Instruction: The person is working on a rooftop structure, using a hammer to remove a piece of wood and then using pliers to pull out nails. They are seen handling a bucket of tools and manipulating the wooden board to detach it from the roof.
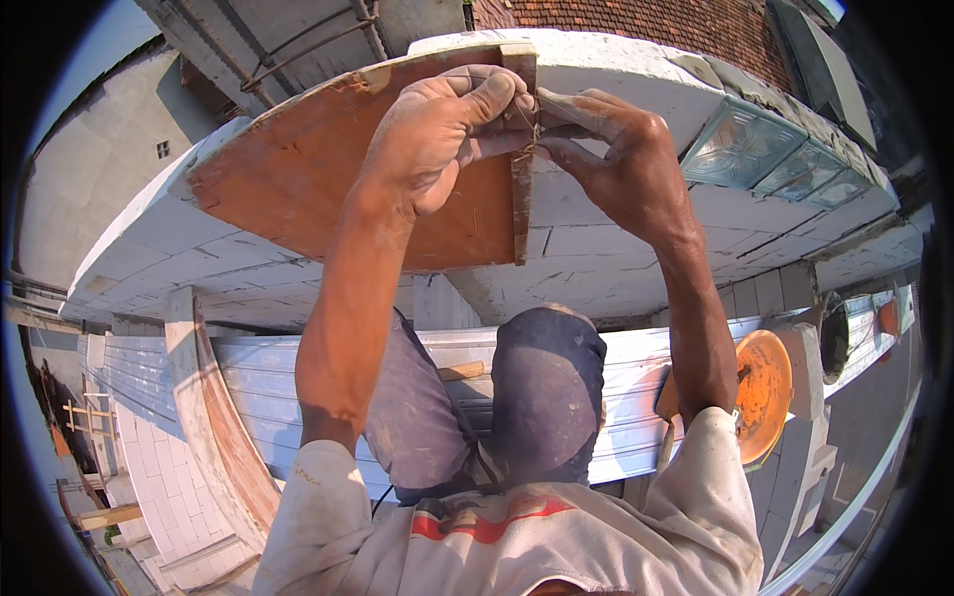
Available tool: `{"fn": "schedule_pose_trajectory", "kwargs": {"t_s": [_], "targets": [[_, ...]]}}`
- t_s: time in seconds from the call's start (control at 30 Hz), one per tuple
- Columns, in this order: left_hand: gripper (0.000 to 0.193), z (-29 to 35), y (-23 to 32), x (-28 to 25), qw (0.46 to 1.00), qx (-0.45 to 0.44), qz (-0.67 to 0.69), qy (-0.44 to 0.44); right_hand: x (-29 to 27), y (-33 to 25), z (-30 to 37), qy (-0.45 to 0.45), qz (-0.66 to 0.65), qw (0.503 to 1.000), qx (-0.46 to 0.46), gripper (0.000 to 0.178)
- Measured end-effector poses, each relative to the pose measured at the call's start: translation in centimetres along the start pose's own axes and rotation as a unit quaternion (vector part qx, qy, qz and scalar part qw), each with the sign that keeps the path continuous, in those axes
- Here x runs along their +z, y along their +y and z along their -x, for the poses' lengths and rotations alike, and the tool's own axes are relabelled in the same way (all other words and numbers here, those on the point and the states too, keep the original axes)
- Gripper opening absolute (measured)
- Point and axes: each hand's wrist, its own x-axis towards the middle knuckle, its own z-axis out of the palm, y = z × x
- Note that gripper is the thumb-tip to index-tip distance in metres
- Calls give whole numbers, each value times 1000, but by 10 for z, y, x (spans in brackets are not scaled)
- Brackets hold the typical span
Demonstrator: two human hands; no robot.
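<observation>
My left hand (427,139) is closed in a pinch at the upper right edge of a brown plywood panel (348,169). My right hand (621,149) faces it from the other side, thumb and fingers drawn together. Between the fingertips runs a thin, bent wire (534,129), and both hands grip it. Just behind the wire stands a narrow wooden batten (522,214) along the panel's right edge. My fingers cover part of the batten and the wire's ends. The panel leans against a wall of white blocks (606,228).
Glass blocks (745,149) are set in the wall at the right. An orange basin (763,397) sits beside my right elbow. Ribbed metal sheeting (248,368) lies under my knees, with a long curved board (224,417) across it at the left.
</observation>
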Motion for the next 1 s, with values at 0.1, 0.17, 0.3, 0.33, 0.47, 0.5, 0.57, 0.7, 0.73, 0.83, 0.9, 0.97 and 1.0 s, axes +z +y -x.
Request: {"fn": "schedule_pose_trajectory", "kwargs": {"t_s": [0.1,0.17,0.3,0.33,0.47,0.5,0.57,0.7,0.73,0.83,0.9,0.97,1.0], "targets": [[25,9,6,16,995,11,-46,87,17,-1,5,58,-2,998,-23,34],[24,10,0,16,995,30,-50,84,26,2,8,86,4,995,-47,47],[24,15,-3,23,993,49,-52,96,32,-7,10,131,-62,989,11,77],[25,14,-4,24,992,52,-53,98,32,-5,9,124,-43,991,2,82],[26,13,-10,22,990,57,-62,110,29,3,9,103,-18,994,-38,89],[26,13,-10,22,990,57,-66,112,29,4,9,100,-24,994,-48,88],[28,13,-6,24,990,51,-65,113,32,7,10,106,-63,992,-41,86],[34,12,5,23,984,18,-125,123,44,20,12,106,-183,976,44,81],[35,12,8,24,981,20,-153,119,47,22,12,111,-201,972,49,81],[39,9,13,24,966,19,-237,105,54,22,13,132,-209,967,54,79],[40,6,16,18,951,10,-292,99,54,17,12,152,-157,975,35,78],[41,8,17,19,957,4,-274,97,56,9,15,175,-107,978,25,76],[41,9,17,19,960,1,-265,95,57,6,17,186,-81,979,20,75]]}}
